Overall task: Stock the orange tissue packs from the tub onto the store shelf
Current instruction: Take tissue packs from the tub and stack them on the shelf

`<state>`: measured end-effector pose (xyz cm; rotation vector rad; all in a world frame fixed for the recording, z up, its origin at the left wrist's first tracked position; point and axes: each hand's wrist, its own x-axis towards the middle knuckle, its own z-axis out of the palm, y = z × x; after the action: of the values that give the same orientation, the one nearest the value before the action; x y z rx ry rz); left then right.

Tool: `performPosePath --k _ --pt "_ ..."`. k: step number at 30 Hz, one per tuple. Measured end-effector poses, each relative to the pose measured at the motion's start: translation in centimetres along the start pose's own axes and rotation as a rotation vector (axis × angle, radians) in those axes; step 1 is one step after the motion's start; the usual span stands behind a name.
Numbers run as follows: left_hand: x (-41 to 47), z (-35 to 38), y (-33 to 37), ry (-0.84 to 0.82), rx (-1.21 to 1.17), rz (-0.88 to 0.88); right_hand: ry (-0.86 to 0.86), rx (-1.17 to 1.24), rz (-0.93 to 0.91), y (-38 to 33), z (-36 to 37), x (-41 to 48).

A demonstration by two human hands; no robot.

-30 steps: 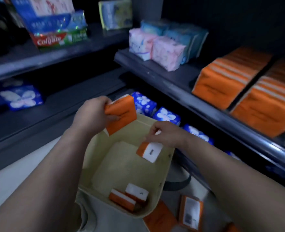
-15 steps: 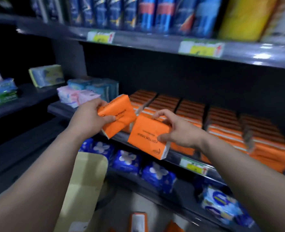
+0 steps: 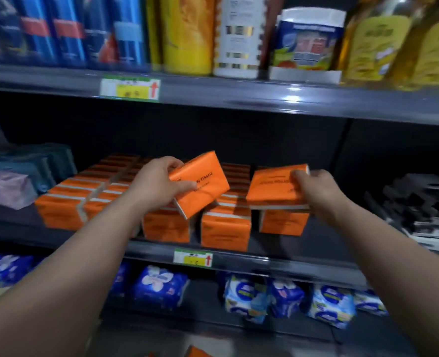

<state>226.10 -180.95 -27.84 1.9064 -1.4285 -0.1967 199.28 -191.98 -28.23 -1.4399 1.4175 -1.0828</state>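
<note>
The left hand (image 3: 159,185) grips one orange tissue pack (image 3: 203,185) by its left end, thumb on the printed face and fingers curled round behind. The pack is tilted, one corner pointing down, in the air over the middle rows of stocked packs (image 3: 166,228).

The right hand (image 3: 316,194) grasps a second orange pack (image 3: 270,186) by its right end, fingers wrapped over the top edge. This pack lies nearly flat over the rightmost row, right at the top of that row's front pack (image 3: 282,224); whether the two touch cannot be told.

The stocked packs stand on edge in several rows running back on the middle shelf (image 3: 303,262), which carries a green and yellow price label (image 3: 193,257) on its front rail.

To the left on the same shelf sit soft pink (image 3: 4,188) and teal packs (image 3: 32,161); to the right is a blurred heap of black items (image 3: 419,202). The shelf above holds blue packages (image 3: 66,32), a yellow pack (image 3: 187,34), a white bottle (image 3: 239,34) and yellow oil bottles (image 3: 373,42). The shelf below holds blue flower-printed packs (image 3: 159,287) and blue-and-white packs (image 3: 246,297). The corner of another orange pack (image 3: 196,353) shows at the bottom edge.
</note>
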Motion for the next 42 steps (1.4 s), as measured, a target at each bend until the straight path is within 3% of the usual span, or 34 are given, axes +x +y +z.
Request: performPosePath --k 4,8,13,18,22,31,37,42 --pt "1.2 4.3 3.4 -0.092 -0.002 0.052 0.057 0.211 0.204 1.5 -4.9 1.4" --pt "1.9 8.1 6.5 -0.176 -0.023 0.122 0.112 0.277 0.228 2.7 -7.9 2.4" --pt "2.1 12.7 9.0 -0.32 0.032 0.249 0.258 0.039 0.177 4.3 -10.5 3.6" --pt "2.2 16.5 9.6 -0.445 0.123 0.265 0.309 -0.008 0.108 5.8 -11.9 4.3" --pt "2.5 18.3 9.3 -0.45 0.217 0.288 0.265 -0.014 0.107 6.9 -12.2 4.4" --pt "2.6 19.8 9.1 -0.265 0.395 0.352 0.132 0.081 0.033 8.5 -12.7 4.8" --pt "2.5 19.8 9.5 -0.208 0.475 0.363 -0.065 0.152 -0.013 7.4 -12.3 3.4" --pt "2.2 19.6 8.8 -0.285 0.55 0.334 -0.111 0.114 -0.074 6.1 -12.1 2.5"
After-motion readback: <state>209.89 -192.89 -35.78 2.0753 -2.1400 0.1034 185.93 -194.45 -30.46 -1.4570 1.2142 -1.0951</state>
